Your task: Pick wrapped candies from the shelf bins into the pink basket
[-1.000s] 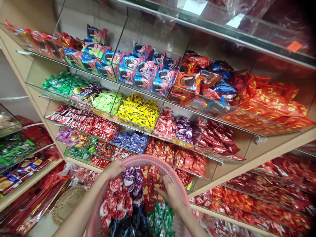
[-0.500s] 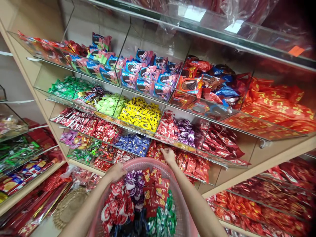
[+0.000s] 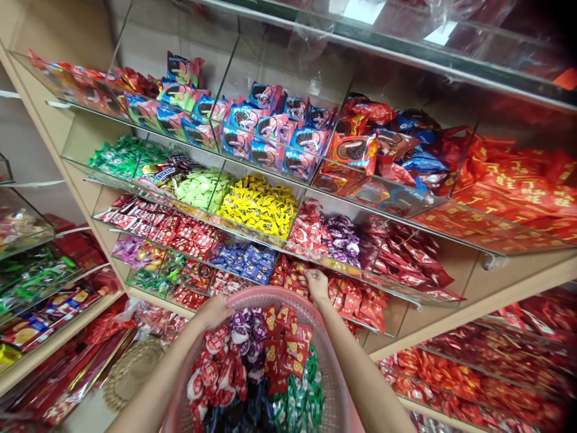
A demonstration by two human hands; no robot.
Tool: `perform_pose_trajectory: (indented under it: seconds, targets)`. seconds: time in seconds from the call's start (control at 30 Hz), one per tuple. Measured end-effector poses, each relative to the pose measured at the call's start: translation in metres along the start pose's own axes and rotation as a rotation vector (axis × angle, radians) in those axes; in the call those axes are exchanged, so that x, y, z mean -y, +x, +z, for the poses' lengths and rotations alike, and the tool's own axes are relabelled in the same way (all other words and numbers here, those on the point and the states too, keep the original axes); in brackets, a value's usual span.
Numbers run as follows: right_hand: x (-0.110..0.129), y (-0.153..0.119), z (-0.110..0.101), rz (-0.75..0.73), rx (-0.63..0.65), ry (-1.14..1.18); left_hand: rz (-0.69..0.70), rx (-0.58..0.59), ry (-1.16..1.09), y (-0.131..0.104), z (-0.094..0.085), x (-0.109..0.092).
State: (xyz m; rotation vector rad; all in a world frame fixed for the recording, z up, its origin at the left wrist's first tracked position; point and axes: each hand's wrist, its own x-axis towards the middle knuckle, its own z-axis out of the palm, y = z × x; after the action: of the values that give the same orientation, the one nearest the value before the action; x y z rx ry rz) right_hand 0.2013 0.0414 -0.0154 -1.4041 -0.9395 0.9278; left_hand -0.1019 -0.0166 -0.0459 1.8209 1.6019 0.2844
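A pink plastic basket [image 3: 336, 361] holds red-and-white, purple, red, green and dark wrapped candies in separate groups. My left hand [image 3: 217, 311] is closed on the basket's rim at its upper left. Beyond the far rim, my right hand [image 3: 316, 284] reaches into a low shelf compartment of small red packets [image 3: 288, 275]. Its fingers are bent together at the packets; whether one is between them is too small to make out. Blue-wrapped candies [image 3: 246, 263] lie in the compartment to the left.
Glass-fronted shelves rise ahead, with yellow candies [image 3: 259, 207], cookie packs [image 3: 268, 135] and orange-red packets [image 3: 518, 180]. A glass shelf edge [image 3: 342, 267] runs just above my right hand. A woven basket [image 3: 130, 367] stands at lower left, and more candy shelves are at right.
My right hand has shifted slightly to the right among the red packets. The view has moved a little, while my left hand stays on the basket's rim.
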Motion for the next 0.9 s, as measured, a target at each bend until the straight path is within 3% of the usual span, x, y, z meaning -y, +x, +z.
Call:
perform_pose_trajectory:
  seconds: [0.27,0.53,0.7,0.9]
  targets:
    - [0.018,-0.089,-0.044,0.113,0.086,0.147,-0.053,-0.002,-0.034,0.0,-0.002,-0.004]
    - [-0.023,-0.158,-0.074,0.435,0.243,0.196,-0.032,0.023,0.002,-0.001,-0.001,-0.004]
    - [-0.027,-0.177,-0.066,0.529,0.303,0.219,-0.035,0.022,-0.017,-0.001,-0.001,-0.004]
    - [-0.029,-0.169,-0.043,0.445,0.301,0.119,-0.021,0.01,-0.029,-0.001,-0.001,-0.003]
